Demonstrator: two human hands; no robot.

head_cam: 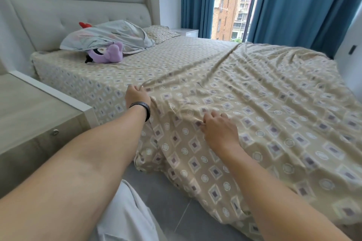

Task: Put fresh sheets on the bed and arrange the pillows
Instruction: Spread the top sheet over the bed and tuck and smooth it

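top sheet: we see beige diamond-print cotton top sheet (264, 107), folded edge running diagonally away from grey padded headboard (78, 6)
left hand (137, 95): pinches that edge, nearer headboard
right hand (219, 129): pinches fold, farther

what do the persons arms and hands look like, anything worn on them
Both forearms are bare, with no sleeves in view. The left hand has a dark band round its wrist, like a fitness tracker or watch. The right hand shows no band, ring or glove.

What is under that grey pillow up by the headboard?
A purple soft toy sticks out from under the grey pillow, lying on the patterned sheet. Something red peeks out behind the pillow; most of it is covered, so I cannot tell what it is.
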